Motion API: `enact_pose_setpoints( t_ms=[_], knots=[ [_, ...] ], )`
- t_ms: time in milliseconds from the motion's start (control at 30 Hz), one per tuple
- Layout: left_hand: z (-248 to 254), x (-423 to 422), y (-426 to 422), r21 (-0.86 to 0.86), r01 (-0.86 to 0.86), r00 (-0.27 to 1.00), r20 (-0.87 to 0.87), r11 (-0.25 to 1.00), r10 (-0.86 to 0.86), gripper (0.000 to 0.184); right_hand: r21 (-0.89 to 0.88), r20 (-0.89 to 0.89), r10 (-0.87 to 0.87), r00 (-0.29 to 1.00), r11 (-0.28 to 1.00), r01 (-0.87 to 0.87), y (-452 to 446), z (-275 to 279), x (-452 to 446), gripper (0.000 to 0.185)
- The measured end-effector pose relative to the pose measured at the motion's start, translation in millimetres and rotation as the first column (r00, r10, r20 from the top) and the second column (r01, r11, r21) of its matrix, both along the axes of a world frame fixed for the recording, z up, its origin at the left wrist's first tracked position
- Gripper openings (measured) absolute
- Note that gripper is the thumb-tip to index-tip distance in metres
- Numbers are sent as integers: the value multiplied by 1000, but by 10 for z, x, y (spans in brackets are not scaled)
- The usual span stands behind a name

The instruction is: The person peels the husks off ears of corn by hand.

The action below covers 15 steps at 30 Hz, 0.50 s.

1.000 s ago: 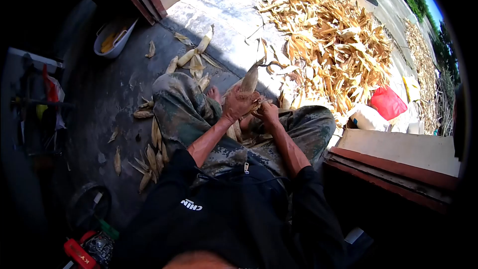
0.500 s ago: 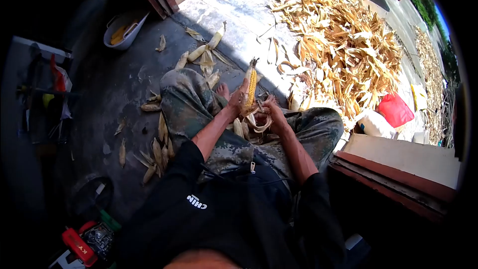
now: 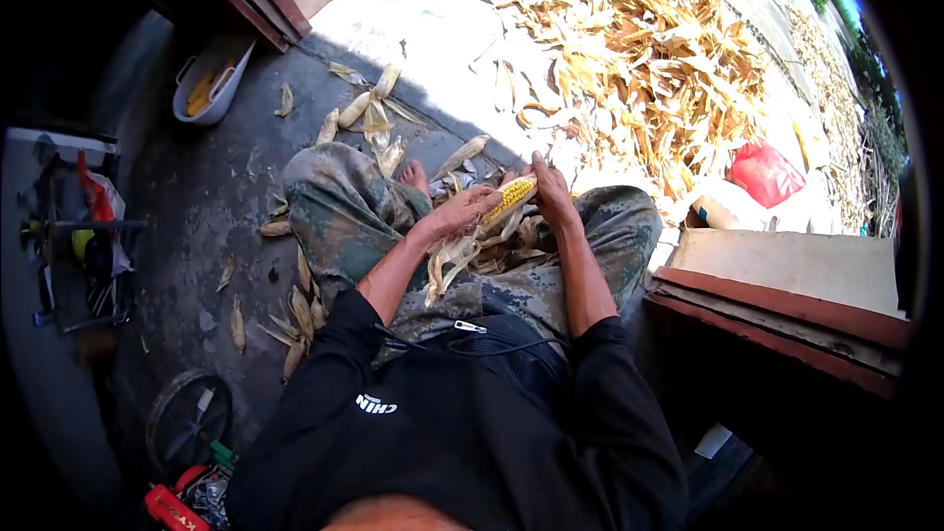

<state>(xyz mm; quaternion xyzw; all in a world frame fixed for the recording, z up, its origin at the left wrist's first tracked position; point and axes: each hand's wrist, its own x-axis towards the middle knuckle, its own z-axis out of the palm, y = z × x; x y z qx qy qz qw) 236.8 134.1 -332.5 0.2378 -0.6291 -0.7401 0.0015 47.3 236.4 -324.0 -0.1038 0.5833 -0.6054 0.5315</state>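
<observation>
A yellow ear of corn [image 3: 513,199] lies slanted between my two hands above my lap, its kernels bare along the visible length. My left hand [image 3: 464,212] is closed around its lower end, where pale husk [image 3: 450,264] is folded back and hangs down. At the other end, my right hand [image 3: 554,195] grips the tip with fingers wrapped round it. The palms' inner sides are hidden. Loose husks [image 3: 516,251] rest between my legs below the ear.
Unhusked ears [image 3: 374,123] lie on the floor ahead, with more husk-covered ears [image 3: 298,320] at left. A white tub [image 3: 218,88] holds yellow ears. A large husk heap [image 3: 649,69] lies in sunlight near a red bag [image 3: 765,175]. A doorway edge [image 3: 787,310] stands at right.
The ear has tipped from nearly upright to slanting right. My right hand has moved up to its tip; the husk now hangs to the left below my left hand. The view has shifted.
</observation>
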Motion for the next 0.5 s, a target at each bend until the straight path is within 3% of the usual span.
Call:
enact_pose_setpoints(
  t_ms=[33, 100, 133, 200, 267, 300, 333, 367, 433, 467, 500],
  knots=[
    [-71, 27, 24, 1, 0, 1000, 0, 1000, 0, 76, 37, 5, -31, 999, 999, 31, 18, -4, -14, 46],
    [398, 74, 122, -477, 13, 987, 146, 879, 65, 93, 50, 75, -42, 996, 998, 38, 35, -133, -23, 43],
    [454, 58, 146, -505, 20, 981, 176, 863, 80, 107, 68, 131, -69, 989, 996, 60, 35, -138, 9, 42],
    [598, 51, 164, -523, 59, 969, 235, 850, 77, 107, 85, 268, -112, 957, 992, 93, 16, -268, 54, 40],
    [617, 62, 200, -543, 97, 954, 289, 834, 77, 108, 159, 206, -152, 967, 980, 120, 38, -370, 53, 39],
    [563, 68, 221, -548, 12, 977, 184, 837, 106, 102, 227, 140, -190, 972, 961, 155, 12, -304, 53, 38],
    [511, 73, 244, -541, -69, 988, 82, 838, 134, 96, 139, 217, -85, 973, 989, 55, 65, -367, -15, 38],
    [490, 28, 247, -543, -66, 988, 81, 837, 130, 96, 136, 217, -88, 972, 989, 59, 115, -485, 56, 38],
    [490, -152, 212, -33, -389, 857, -380, 921, 348, 84, -34, 301, 10, 954, 999, 0, 154, -702, 286, 40],
    [574, -199, 205, -45, -424, 820, -444, 904, 362, 66, -157, -463, 68, 884, 975, -157, 92, -754, 376, 40],
    [560, -168, 186, -42, -425, 819, -442, 904, 365, 66, -136, -658, 73, 749, 967, -213, 83, -783, 398, 41]
  ],
)
